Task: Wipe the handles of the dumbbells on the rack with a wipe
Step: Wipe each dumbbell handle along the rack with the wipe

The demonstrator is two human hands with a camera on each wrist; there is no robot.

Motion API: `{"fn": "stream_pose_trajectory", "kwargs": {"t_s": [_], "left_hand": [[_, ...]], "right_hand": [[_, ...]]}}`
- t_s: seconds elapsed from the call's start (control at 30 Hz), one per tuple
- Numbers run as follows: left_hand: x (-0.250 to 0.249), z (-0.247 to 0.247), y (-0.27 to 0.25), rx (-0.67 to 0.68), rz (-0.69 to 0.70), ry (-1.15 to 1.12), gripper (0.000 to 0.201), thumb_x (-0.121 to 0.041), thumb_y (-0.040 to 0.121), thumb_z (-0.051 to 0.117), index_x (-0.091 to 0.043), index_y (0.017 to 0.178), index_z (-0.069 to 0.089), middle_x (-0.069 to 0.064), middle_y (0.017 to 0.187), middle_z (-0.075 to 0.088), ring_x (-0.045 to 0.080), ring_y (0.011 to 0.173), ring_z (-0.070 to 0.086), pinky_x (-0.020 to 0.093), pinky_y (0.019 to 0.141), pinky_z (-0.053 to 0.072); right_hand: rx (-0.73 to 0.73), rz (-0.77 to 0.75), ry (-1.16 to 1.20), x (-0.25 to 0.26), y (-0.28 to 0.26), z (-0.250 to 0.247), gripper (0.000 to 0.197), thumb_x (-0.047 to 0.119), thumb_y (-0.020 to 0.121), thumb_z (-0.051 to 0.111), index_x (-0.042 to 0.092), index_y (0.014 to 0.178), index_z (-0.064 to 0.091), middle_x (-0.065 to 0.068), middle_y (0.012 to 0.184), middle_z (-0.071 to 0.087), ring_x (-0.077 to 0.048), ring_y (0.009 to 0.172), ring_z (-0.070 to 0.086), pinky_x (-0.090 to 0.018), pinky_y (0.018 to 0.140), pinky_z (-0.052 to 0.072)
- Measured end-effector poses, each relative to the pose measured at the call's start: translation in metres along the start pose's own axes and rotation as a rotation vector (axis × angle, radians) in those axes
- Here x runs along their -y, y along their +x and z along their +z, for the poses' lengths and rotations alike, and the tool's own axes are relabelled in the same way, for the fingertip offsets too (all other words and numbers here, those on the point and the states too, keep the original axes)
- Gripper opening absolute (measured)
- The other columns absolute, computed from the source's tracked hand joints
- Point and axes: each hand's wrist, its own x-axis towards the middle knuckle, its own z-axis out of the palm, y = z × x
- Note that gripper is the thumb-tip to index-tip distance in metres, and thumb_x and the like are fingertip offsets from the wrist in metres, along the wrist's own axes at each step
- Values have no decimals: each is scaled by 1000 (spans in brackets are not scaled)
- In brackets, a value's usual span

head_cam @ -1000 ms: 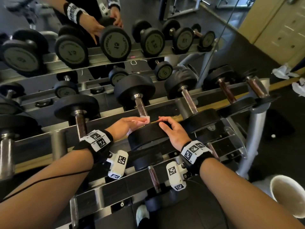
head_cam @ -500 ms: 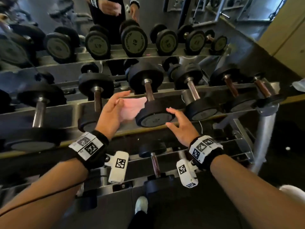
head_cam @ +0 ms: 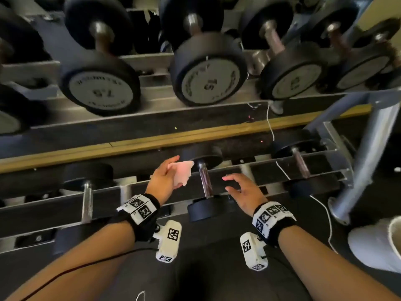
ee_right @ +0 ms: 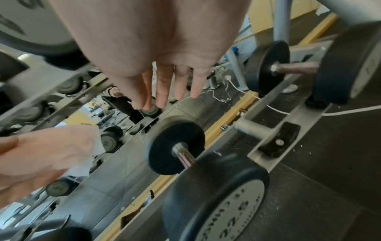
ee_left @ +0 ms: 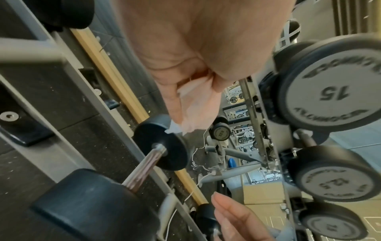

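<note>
A small dumbbell lies on the rack's lowest shelf, its metal handle [head_cam: 205, 181] running between two black heads. My left hand [head_cam: 171, 170] hovers just left of that handle and pinches a pale pink wipe [head_cam: 182, 173] between thumb and fingers. The wipe [ee_left: 198, 104] hangs above the far head, clear of the handle [ee_left: 144, 169]. My right hand [head_cam: 234, 183] floats just right of the handle, fingers [ee_right: 164, 88] straight and spread, holding nothing. In the right wrist view the handle [ee_right: 184, 154] sits below the fingers, and the wipe [ee_right: 57, 150] is at the left.
On the shelf above rest larger dumbbells, one marked 15 [head_cam: 208, 83]. Other small dumbbells lie at left [head_cam: 87, 192] and right [head_cam: 301, 164] on the lowest shelf. A white cable [head_cam: 271, 127] hangs down the rack. The grey rack post [head_cam: 368, 153] stands at right.
Both hands have left the dumbbell on the middle shelf and dropped to the lowest shelf. The left hand has kept the wipe. The view has tilted down and closer.
</note>
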Motion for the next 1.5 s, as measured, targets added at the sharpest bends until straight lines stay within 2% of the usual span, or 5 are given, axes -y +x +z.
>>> {"fn": "stream_pose_trajectory", "kwargs": {"t_s": [0.23,0.5,0.73,1.07,1.5], "left_hand": [[113,24,68,40,152,137,29,-19,104,44,-20,125,65,8,124,68,19,117,62,37,107,45],[171,31,121,200,363,258,32,-39,102,46,-27,127,62,11,122,67,29,113,62,48,101,48],[176,32,137,225,644,351,26,-25,105,40,-32,122,58,-41,102,63,-21,102,56,-3,82,37],[184,46,151,414,516,906,43,-23,107,37,-32,148,42,12,132,61,23,110,62,25,92,42],[181,23,128,480,440,400,28,-30,103,45,-44,116,65,-12,109,70,9,104,64,29,89,50]], "right_hand": [[-73,14,132,-85,27,75,24,23,91,70,22,114,69,4,117,63,-9,111,57,-6,92,37],[-218,-162,317,-134,34,115,14,34,87,70,37,101,74,18,107,70,-3,110,61,-21,98,43],[-251,-238,377,-136,37,123,20,33,89,64,24,105,73,7,110,70,-3,108,62,-25,100,45],[-245,-179,312,-136,35,129,14,25,99,56,23,107,67,3,111,63,-21,115,55,-51,106,40],[-216,-153,306,-135,34,131,25,50,91,48,37,107,64,8,113,60,-18,115,54,-52,104,42]]}}
